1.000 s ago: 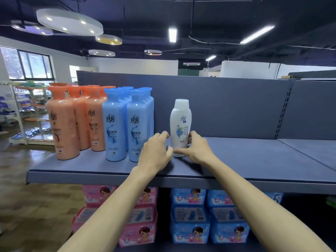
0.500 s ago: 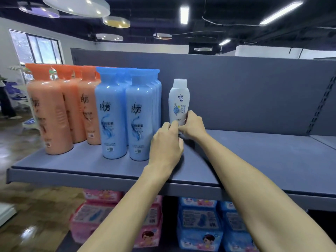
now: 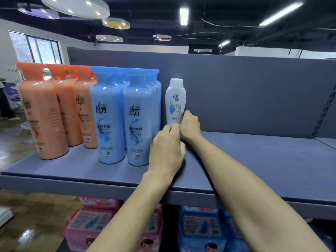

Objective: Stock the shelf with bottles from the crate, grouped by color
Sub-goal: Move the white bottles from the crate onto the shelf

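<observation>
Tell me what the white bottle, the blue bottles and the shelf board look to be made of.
White bottle: smooth plastic, it seems, semi-gloss, with a printed label and a soft sheen on the cap.
Blue bottles: glossy plastic, likely; sharp highlights of the ceiling lights sit on their shoulders.
Shelf board: probably painted metal, matte blue-grey, with a folded front lip and no glare. The pictures cannot confirm it.

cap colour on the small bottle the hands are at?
White, matching its white body; the small bottle has a blue floral print on the label. Head view, the only one.
</observation>
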`<state>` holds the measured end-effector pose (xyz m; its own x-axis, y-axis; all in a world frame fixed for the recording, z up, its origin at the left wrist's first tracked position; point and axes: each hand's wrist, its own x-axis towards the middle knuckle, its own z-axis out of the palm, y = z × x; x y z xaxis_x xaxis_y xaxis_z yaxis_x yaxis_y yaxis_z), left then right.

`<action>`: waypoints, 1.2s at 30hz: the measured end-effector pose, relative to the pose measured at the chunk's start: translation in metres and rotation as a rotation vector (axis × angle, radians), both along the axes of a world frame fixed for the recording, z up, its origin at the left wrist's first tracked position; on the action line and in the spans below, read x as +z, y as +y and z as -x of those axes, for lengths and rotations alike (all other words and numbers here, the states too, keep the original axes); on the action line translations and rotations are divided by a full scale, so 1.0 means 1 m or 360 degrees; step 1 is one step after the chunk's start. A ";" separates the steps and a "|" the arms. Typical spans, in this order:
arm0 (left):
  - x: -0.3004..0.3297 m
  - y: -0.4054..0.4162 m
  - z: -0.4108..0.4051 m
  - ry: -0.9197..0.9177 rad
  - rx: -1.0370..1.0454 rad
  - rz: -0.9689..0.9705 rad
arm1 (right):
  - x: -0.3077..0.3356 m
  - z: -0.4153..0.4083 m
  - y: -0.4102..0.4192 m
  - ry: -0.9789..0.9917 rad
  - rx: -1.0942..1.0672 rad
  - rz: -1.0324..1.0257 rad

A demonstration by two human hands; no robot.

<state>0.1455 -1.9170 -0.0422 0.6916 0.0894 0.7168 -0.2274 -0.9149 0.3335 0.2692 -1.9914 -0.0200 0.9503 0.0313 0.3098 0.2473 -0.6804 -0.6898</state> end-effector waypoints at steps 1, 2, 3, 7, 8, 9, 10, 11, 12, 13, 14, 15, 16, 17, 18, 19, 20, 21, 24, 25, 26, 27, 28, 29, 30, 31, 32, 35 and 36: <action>0.000 0.000 0.000 0.0002 -0.0003 0.0002 | 0.000 0.000 0.000 -0.0002 -0.0024 0.0023; 0.000 0.000 0.000 0.0008 -0.0004 0.0002 | 0.000 0.001 0.001 -0.0009 -0.0053 0.0059; 0.000 0.000 0.000 0.0015 -0.0005 0.0001 | -0.001 0.001 0.001 -0.0018 -0.0077 0.0095; 0.000 0.000 0.000 0.0027 -0.0008 -0.0015 | -0.003 0.004 -0.001 -0.0042 -0.0074 0.0127; 0.000 0.000 0.000 0.0031 -0.0006 -0.0022 | -0.003 0.004 -0.002 -0.0045 -0.0068 0.0129; 0.000 0.001 0.000 0.0035 -0.0003 -0.0028 | -0.003 0.004 -0.004 -0.0050 -0.0061 0.0125; 0.000 0.001 0.000 0.0038 -0.0001 -0.0030 | -0.002 0.005 -0.006 -0.0052 -0.0055 0.0110; 0.000 0.001 0.000 0.0042 -0.0004 -0.0026 | -0.003 0.005 -0.009 -0.0057 -0.0052 0.0082; 0.000 0.001 0.000 0.0045 -0.0009 -0.0021 | -0.002 0.006 -0.012 -0.0067 -0.0048 0.0057; 0.000 0.001 0.000 0.0049 -0.0015 -0.0019 | -0.002 0.007 -0.015 -0.0082 -0.0040 0.0044; 0.001 0.001 0.000 0.0058 -0.0022 -0.0023 | -0.002 0.010 -0.018 -0.0096 -0.0029 0.0051; 0.001 0.001 0.001 0.0069 -0.0025 -0.0030 | -0.002 0.014 -0.023 -0.0108 -0.0014 0.0071; 0.001 0.001 0.001 0.0081 -0.0027 -0.0038 | -0.001 0.019 -0.027 -0.0115 0.0005 0.0092; 0.001 0.001 0.002 0.0091 -0.0027 -0.0050 | -0.002 0.025 -0.033 -0.0121 0.0023 0.0101; 0.002 0.001 0.003 0.0102 -0.0026 -0.0062 | -0.002 0.031 -0.039 -0.0132 0.0039 0.0105; 0.002 0.002 0.004 0.0115 -0.0027 -0.0072 | -0.003 0.038 -0.046 -0.0140 0.0051 0.0111; 0.003 0.001 0.005 0.0130 -0.0032 -0.0079 | -0.003 0.046 -0.052 -0.0149 0.0059 0.0126; 0.004 0.001 0.006 0.0143 -0.0045 -0.0086 | -0.003 0.054 -0.057 -0.0155 0.0063 0.0144; 0.010 -0.002 0.017 0.0175 -0.0100 -0.0092 | -0.002 0.083 -0.072 -0.0173 0.0058 0.0166; 0.011 -0.003 0.023 0.0170 -0.0119 -0.0076 | -0.001 0.092 -0.076 -0.0185 0.0052 0.0168; 0.013 -0.002 0.029 0.0159 -0.0140 -0.0046 | 0.000 0.102 -0.080 -0.0200 0.0044 0.0169; 0.013 -0.001 0.036 0.0145 -0.0161 0.0007 | 0.000 0.111 -0.084 -0.0212 0.0038 0.0170; 0.014 0.000 0.043 0.0132 -0.0177 0.0063 | 0.002 0.119 -0.087 -0.0226 0.0036 0.0172; 0.014 0.002 0.051 0.0123 -0.0189 0.0097 | 0.003 0.128 -0.089 -0.0237 0.0039 0.0170; 0.014 0.002 0.059 0.0118 -0.0203 0.0105 | 0.004 0.137 -0.091 -0.0248 0.0047 0.0166; 0.014 0.003 0.067 0.0112 -0.0228 0.0104 | 0.004 0.145 -0.093 -0.0258 0.0055 0.0158; 0.014 0.003 0.076 0.0099 -0.0265 0.0104 | 0.004 0.155 -0.094 -0.0266 0.0064 0.0150; 0.010 0.005 0.104 0.0054 -0.0356 0.0083 | 0.000 0.187 -0.094 -0.0297 0.0106 0.0132; 0.006 0.006 0.113 0.0036 -0.0368 0.0079 | -0.002 0.199 -0.095 -0.0321 0.0127 0.0126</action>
<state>0.0328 -1.9112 -0.0360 0.7135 -0.0384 0.6997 -0.4209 -0.8218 0.3840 0.0702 -2.0861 -0.0218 0.8630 0.1359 0.4866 0.4301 -0.7031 -0.5662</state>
